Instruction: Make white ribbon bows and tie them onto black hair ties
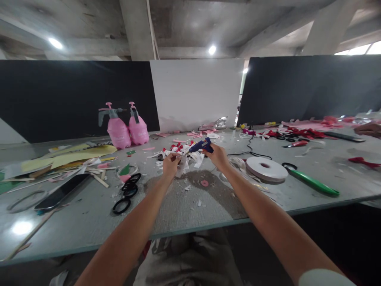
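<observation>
My right hand (pixel 218 155) grips a blue glue gun (pixel 201 145) whose nozzle points left and down. Just left of the nozzle, my left hand (pixel 170 164) is closed in a pinch on a white ribbon piece (pixel 182 167) that hangs below the fingers. The nozzle tip is close to this ribbon; whether they touch I cannot tell. Behind both hands lies a loose heap of red and white ribbon bits (pixel 177 147). A small pink disc (pixel 204 183) lies on the table in front of them.
Two pink spray bottles (pixel 119 133) stand at the back left. On the left lie black scissors (pixel 131 186), a phone (pixel 64 192) and yellow sheets (pixel 83 155). To the right are a white ribbon roll (pixel 256 167), a green-handled tool (pixel 315 182), a black cord (pixel 251 150) and red ribbons (pixel 300 134).
</observation>
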Available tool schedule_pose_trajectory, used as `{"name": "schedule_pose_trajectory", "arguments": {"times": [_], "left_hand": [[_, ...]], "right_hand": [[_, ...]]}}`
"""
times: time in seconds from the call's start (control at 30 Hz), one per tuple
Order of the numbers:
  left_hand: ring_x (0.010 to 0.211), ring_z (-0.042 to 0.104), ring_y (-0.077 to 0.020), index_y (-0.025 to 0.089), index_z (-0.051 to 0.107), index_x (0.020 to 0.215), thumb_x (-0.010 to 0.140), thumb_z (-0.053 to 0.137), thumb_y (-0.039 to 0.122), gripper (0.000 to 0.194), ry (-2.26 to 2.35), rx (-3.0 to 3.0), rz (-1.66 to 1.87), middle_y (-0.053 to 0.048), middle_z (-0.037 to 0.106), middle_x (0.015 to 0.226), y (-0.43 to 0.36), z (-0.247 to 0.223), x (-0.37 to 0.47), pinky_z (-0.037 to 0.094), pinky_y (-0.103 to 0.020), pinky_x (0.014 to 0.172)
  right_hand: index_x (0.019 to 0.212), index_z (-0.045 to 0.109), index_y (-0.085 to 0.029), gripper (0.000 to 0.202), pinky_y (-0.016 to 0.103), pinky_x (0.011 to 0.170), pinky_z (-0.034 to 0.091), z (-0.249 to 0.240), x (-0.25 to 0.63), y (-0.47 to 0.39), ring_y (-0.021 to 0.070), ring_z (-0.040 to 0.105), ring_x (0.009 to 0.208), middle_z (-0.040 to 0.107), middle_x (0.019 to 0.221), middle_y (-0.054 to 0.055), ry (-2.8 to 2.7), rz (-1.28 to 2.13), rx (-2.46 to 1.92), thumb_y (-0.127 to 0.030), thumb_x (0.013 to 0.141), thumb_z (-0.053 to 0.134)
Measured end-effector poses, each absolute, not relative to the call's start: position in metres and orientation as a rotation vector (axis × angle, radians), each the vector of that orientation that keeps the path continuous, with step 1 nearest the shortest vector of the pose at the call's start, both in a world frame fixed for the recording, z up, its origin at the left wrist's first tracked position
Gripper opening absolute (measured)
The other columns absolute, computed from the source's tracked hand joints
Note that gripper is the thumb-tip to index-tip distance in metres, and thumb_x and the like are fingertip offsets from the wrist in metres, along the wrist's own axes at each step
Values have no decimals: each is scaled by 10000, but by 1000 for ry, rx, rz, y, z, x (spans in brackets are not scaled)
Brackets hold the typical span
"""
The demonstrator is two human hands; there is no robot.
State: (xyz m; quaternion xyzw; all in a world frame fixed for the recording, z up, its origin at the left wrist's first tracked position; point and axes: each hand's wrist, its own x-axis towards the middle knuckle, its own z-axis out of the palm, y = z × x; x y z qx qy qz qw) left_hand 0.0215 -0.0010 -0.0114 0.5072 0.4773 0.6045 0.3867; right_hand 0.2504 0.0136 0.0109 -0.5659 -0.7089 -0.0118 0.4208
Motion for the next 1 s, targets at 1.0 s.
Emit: {"name": "schedule_pose_trajectory", "arguments": {"times": [1.0], "left_hand": [[467,450,-75,176,632,846,601,740,370,330,1141,960,1570,32,536,600,-1,8,19,341,-194,440]], "right_hand": [[1163,589,-155,561,405,778,460,98,349,84,322,622,970,676,1029,177,-1572,-266,-1987,-542,756,580]]}}
